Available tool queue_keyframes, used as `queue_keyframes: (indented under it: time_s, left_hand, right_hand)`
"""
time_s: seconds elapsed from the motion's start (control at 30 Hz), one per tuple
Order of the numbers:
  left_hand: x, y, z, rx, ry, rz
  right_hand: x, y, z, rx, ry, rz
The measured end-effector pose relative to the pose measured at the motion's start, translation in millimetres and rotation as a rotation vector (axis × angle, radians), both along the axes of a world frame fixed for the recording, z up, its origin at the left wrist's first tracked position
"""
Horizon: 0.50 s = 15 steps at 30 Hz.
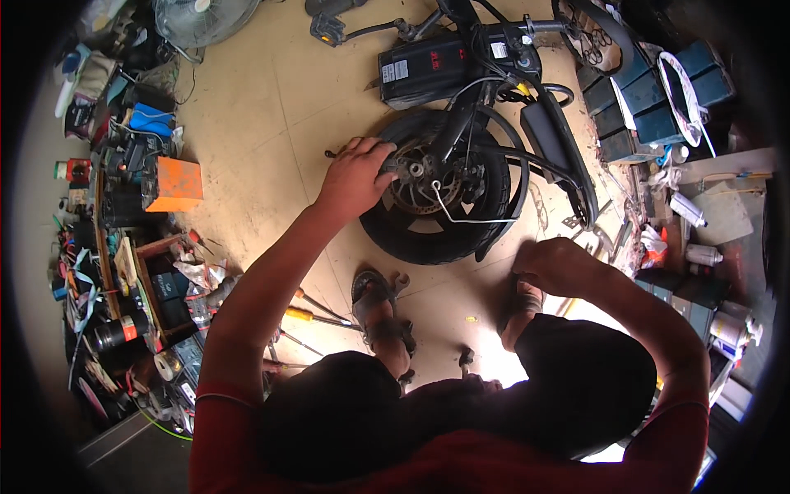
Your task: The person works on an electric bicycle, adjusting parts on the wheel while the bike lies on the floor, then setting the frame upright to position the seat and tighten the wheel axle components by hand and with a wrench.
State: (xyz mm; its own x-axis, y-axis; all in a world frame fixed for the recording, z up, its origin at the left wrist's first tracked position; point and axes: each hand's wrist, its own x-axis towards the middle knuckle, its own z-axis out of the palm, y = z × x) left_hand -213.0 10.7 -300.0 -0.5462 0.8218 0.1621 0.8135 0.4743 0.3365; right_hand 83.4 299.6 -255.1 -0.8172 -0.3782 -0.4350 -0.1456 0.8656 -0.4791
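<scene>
A small black-tyred wheel with a brake disc lies below the dark frame of an electric bike. My left hand is at the wheel's left side, fingers and thumb closed around a dark part beside the axle nut. A dark tip pokes out left of that hand; what it belongs to is hidden. Over the wheel, a thin bent metal rod runs right from its looped end near the axle. My right hand is curled in shadow right of the tyre, its fingertips hidden.
A black battery box sits on the bike beyond the wheel. An orange box stands left among piled parts. Yellow-handled screwdrivers and a wrench lie near my left foot. Dark battery blocks and spray cans line the right.
</scene>
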Motion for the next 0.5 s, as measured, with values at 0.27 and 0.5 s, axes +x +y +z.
queue_keyframes:
  time_s: [0.27, 0.5]
  left_hand:
    - [-1, 50, -14, -0.269, -0.03, -0.261]
    - [-10, 45, -24, -0.416, -0.094, -0.245]
  right_hand:
    - [72, -26, -107, -0.376, -0.003, -0.433]
    - [107, -5, -135, -0.529, 0.19, -0.733]
